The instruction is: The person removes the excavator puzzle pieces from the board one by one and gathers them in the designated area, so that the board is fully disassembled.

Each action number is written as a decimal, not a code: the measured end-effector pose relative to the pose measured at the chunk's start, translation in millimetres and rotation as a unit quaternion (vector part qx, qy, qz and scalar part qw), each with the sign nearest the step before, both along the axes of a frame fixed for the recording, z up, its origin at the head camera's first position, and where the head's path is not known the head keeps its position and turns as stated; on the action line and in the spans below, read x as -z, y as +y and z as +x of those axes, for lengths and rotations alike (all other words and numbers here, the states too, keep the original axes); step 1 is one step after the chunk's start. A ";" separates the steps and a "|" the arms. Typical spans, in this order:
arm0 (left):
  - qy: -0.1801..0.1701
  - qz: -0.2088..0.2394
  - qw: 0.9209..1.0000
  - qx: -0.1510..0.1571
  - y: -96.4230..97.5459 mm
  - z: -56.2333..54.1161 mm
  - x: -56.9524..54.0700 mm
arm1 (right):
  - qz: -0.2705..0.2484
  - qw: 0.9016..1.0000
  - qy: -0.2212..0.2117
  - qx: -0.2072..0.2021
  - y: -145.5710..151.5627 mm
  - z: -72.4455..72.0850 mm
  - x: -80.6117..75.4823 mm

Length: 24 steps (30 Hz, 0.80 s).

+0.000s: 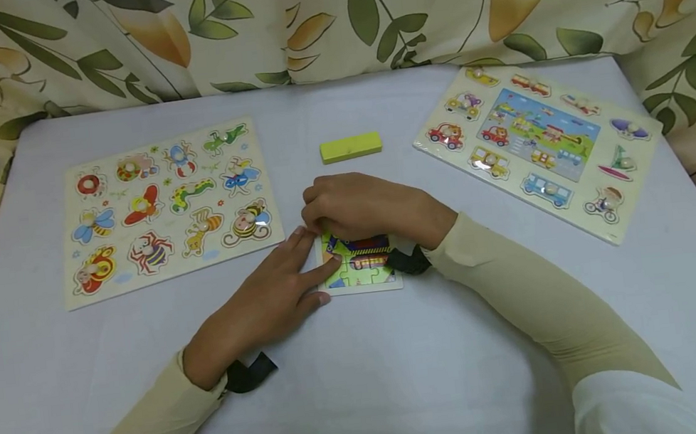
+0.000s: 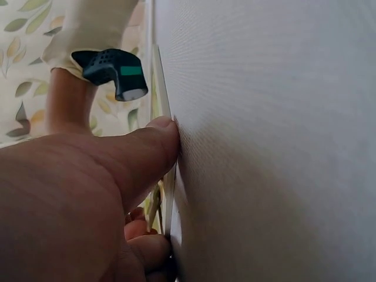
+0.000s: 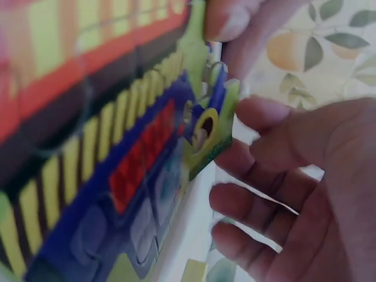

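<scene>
A small jigsaw puzzle in a pale tray [image 1: 388,286] lies on the table, showing a colourful vehicle picture. My right hand [image 1: 350,206] is over its far left corner, covering part of it. In the right wrist view, that hand's thumb and fingertip pinch a puzzle piece [image 3: 214,132] with a yellow ring on blue, tilted up from the pieces around it. My left hand [image 1: 268,287] rests along the tray's left side with fingers extended, one of them lying over the picture. The left thumb [image 2: 155,141] touches the tray's edge in the left wrist view.
An insect peg board [image 1: 168,194] lies at the left. The vehicle peg board [image 1: 533,146] sits at an angle on the right. Beyond my hands is a yellow block [image 1: 350,147]. A leaf-patterned curtain [image 1: 325,19] hangs behind the white-covered table [image 1: 367,386].
</scene>
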<state>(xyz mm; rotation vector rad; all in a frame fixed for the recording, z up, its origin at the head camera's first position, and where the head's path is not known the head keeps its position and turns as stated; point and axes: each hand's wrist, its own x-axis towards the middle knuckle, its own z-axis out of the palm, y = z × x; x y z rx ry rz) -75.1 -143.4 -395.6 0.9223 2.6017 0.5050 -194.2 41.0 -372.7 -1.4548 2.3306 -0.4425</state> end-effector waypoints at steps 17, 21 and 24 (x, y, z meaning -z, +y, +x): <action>0.000 0.004 1.000 -0.013 1.2 -0.3 1.8 | 0.011 0.976 -0.201 0.084 14.4 -13.1 -1.5; 0.001 0.006 1.000 -0.011 1.4 -0.2 1.7 | 0.011 0.976 -0.201 0.087 14.3 -12.1 -1.4; 0.001 0.006 1.000 -0.010 0.8 0.2 1.6 | 0.005 0.976 -0.200 0.087 14.2 -10.5 -2.4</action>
